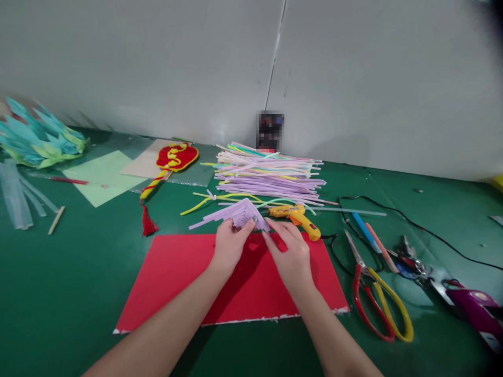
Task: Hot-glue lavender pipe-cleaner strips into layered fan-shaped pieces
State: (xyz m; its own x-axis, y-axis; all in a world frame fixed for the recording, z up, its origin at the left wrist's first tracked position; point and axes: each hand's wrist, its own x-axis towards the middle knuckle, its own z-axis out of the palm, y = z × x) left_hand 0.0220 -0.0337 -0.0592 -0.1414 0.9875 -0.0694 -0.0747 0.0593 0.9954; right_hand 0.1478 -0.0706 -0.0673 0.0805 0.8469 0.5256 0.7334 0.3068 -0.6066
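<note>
A lilac piece of nested, sharply bent pipe cleaners (244,208) is held up above the far edge of a red board (271,283). Its loose ends stick out to the left. My left hand (231,246) pinches it between thumb and fingers from the near side. On its right edge, the thumb and fingers of my right hand (291,254) close around the lilac strands. Just behind my right hand lies a yellow glue gun (293,212). Beyond the piece is a bundle of lilac, white and yellow pipe cleaners (271,175).
Red-and-yellow-handled scissors (369,283) and a purple tool (477,309) lie at right, near a black cord (416,225). At left are a red tasselled fan-shaped ornament (178,157), green paper (100,178), clear glue sticks (15,196) and a turquoise paper decoration (41,139). A grey wall (157,63) stands behind.
</note>
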